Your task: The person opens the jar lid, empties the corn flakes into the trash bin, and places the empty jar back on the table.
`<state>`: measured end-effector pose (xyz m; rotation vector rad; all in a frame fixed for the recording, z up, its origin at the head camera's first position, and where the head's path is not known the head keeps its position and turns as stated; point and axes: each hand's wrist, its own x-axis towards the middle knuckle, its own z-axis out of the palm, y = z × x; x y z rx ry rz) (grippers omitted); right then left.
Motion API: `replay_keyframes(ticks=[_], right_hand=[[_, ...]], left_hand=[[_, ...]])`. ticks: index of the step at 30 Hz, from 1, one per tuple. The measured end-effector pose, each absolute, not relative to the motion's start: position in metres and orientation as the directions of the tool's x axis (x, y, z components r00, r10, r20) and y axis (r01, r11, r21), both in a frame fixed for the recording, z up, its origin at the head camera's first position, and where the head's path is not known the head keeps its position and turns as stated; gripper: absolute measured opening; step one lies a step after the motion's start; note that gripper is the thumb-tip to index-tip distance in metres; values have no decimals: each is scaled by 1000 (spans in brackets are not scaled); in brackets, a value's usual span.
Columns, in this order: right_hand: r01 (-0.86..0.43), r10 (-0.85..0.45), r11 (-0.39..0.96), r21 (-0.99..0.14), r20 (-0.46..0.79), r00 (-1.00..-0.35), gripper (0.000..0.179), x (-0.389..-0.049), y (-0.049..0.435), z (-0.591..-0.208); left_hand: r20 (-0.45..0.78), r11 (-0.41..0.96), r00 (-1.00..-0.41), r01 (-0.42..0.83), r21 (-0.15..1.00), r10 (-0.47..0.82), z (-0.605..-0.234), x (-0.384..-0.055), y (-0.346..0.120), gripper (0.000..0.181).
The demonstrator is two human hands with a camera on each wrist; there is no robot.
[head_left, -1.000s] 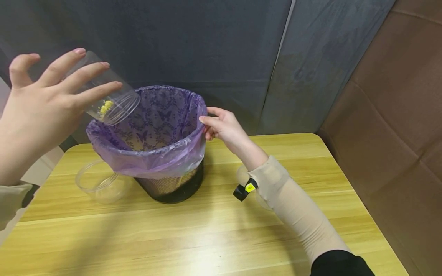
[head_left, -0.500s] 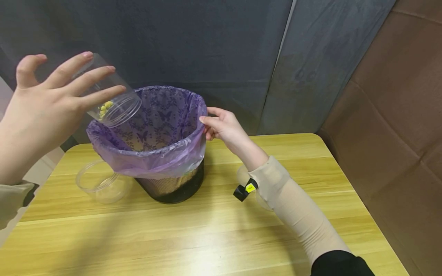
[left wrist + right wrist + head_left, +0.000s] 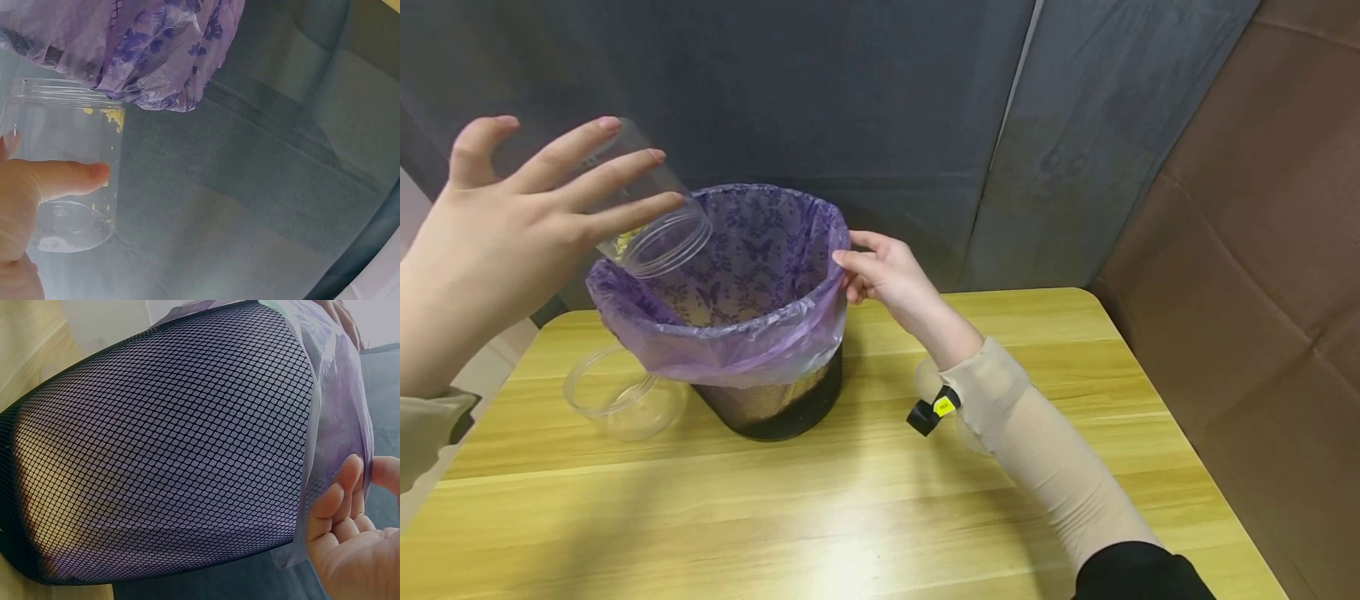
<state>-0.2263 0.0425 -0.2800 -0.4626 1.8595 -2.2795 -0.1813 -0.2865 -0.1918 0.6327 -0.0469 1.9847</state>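
Note:
My left hand [image 3: 527, 225] grips a clear plastic jar [image 3: 664, 180] at the upper left of the head view. The jar tips mouth-down over the left rim of a black mesh bin [image 3: 767, 408]. Yellow crumbs [image 3: 114, 117] cling inside the jar near its mouth, with smaller bits along its wall. A purple patterned bag [image 3: 737, 350] lines the bin and folds down outside the rim. At the bin's right edge, my right hand [image 3: 887, 271] pinches the lined rim between thumb and fingers. The right wrist view shows the fingers [image 3: 331, 500] against the bag's fold.
A clear open container [image 3: 617, 412] stands on the wooden table [image 3: 850, 517] left of the bin. Part of a clear round item [image 3: 927, 379] shows beneath my right forearm. A grey wall covering [image 3: 880, 108] rises behind the bin, and brown fabric [image 3: 1247, 250] hangs at the right.
My left hand and the jar have shifted slightly right, farther over the bin. The yellow crumbs have slid toward the jar's mouth. My right hand has stayed in place.

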Motion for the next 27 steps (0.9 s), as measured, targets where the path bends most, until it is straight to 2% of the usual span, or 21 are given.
replay_keyframes(ticks=[1, 3, 11, 13, 14, 15, 16, 17, 18, 19, 20, 21, 23, 27], right_hand=[[-68, -317, -212, -975, 134, -939, 41, -226, 43, -280], [-66, -316, -212, -975, 132, -939, 41, -226, 43, -280], [-60, -316, -208, -976, 125, -940, 40, -227, 42, -280], [-57, -316, -204, -977, 121, -941, 40, -227, 43, -280], [-57, -315, -201, -978, 119, -941, 40, -227, 43, -280], [-55, -315, -200, -978, 117, -942, 40, -226, 43, -280], [-53, -315, -199, -979, 115, -942, 39, -226, 43, -279], [-52, -315, -199, -979, 114, -942, 39, -226, 43, -279], [-52, -316, -198, -979, 114, -942, 40, -226, 43, -279], [-51, -318, -199, -979, 114, -941, 40, -226, 43, -279], [-51, -318, -201, -978, 115, -941, 40, -226, 43, -279], [-51, -319, -203, -978, 115, -941, 40, -226, 43, -279], [-53, -320, -204, -978, 118, -940, 41, -226, 43, -279], [-54, -319, -206, -977, 120, -940, 41, -227, 42, -279]], left_hand=[[432, -537, -378, -770, 344, 819, -192, -182, -286, 47], [406, -558, -403, -722, 409, 820, -193, -184, -288, 47], [385, -573, -437, -716, 398, 813, -200, -190, -297, 49], [370, -587, -471, -743, 322, 800, -198, -186, -294, 49], [363, -600, -503, -765, 235, 784, -197, -183, -291, 49], [345, -561, -506, -824, 77, 790, -193, -180, -288, 48], [335, -474, -509, -861, -186, 793, -190, -176, -285, 54], [332, -216, -514, -742, -634, 791, -186, -172, -282, 65], [325, 212, -519, -266, -940, 791, -183, -168, -279, 78], [313, 433, -511, 131, -892, 800, -179, -165, -276, 92], [303, 502, -491, 346, -793, 817, -176, -162, -274, 105], [296, 514, -455, 489, -705, 840, -173, -160, -273, 117], [305, 524, -447, 530, -666, 841, -171, -156, -269, 123], [309, 505, -416, 534, -679, 855, -170, -157, -269, 119]])
